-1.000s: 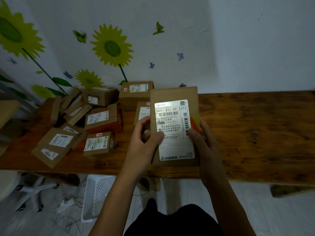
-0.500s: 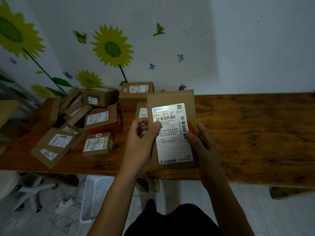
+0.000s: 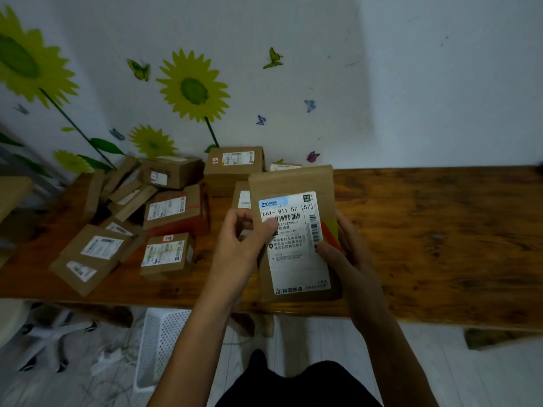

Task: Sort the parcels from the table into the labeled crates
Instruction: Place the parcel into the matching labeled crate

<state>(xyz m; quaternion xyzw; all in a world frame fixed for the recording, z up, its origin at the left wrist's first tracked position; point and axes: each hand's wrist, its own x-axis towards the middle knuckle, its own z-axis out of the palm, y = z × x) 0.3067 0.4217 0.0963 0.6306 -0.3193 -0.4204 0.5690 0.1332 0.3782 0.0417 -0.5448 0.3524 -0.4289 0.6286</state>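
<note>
I see the left hand (image 3: pixel 238 245) and right hand (image 3: pixel 349 259) holding one flat parcel (image 3: pixel 293 183) upright between them, above the near edge of the table (image 3: pixel 426 230). The left thumb lies curled over the label's (image 3: pixel 293 245) left edge, hiding part of the barcode; the right thumb presses the label's right edge, with the fingers wrapped behind (I cannot see them fully). The top line reads "661- B11 57 [57]"; the smaller print is hard to make out. A red and green patch shows by the right fingers, mostly covered.

Behind the parcel, two more boxes are largely hidden. Left of the left hand lies a heap of parcels (image 3: pixel 170 212), labels up, several leaning against each other.

Below the left forearm, under the table, stands a white perforated basket (image 3: pixel 158 342); its contents and any label are out of sight. A chair base (image 3: pixel 55 333) sits further left.
</note>
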